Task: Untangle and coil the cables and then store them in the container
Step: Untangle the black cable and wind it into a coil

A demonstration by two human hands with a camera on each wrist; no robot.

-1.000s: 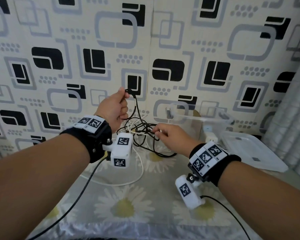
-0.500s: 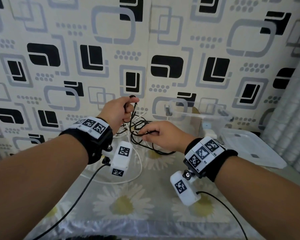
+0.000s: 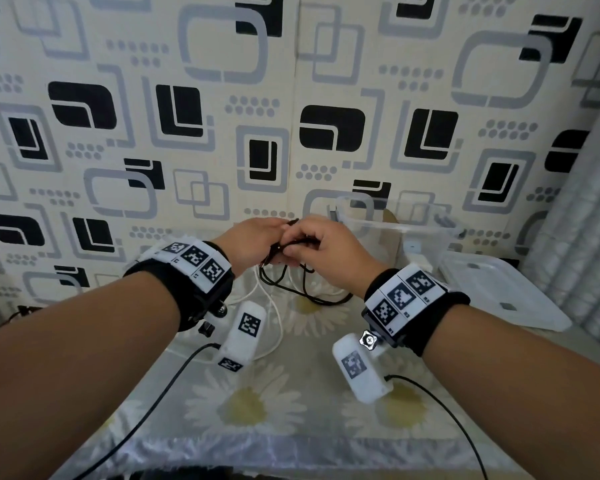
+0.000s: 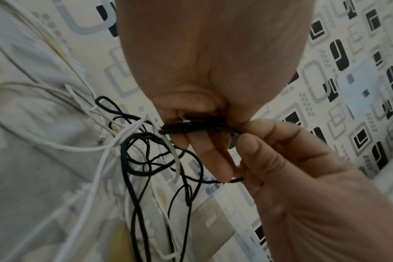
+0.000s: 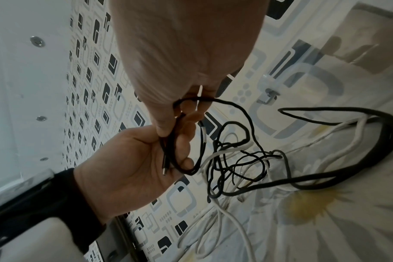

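Far left, at the table's (image 3: 291, 407) edge, a dark lead trails off the left wrist camera (image 3: 245, 336) across the daisy cloth.

The left hand (image 3: 248, 242) is raised above the table, just in front of the patterned wall (image 3: 187, 140). Its fingers are curled round a few short loops of the black cable (image 4: 198, 128), and the wrist views show the cable's metal-tipped plug (image 5: 165, 168) lying across the palm.

The right hand (image 3: 326, 252) is touching the left one. Its thumb and forefinger pinch the same black cable right beside the left fingers, and the other fingers are bent loosely under it.

Below the two hands the rest of the black cable hangs down into a tangle (image 5: 236, 159) on the cloth, where it is knotted through thinner black strands and a white cable (image 3: 274, 306). The white cable runs out of the tangle in a wide curve toward the left wrist camera, and a thick black loop (image 5: 370, 159) lies on the cloth to the right of the knot.

Right of the hands, against the wall, stands the clear container (image 3: 395, 223), open at the top; how much is inside it I cannot tell. Its lid (image 3: 499, 296) lies flat on the table just beside it, further right, near the curtain (image 3: 575, 220).
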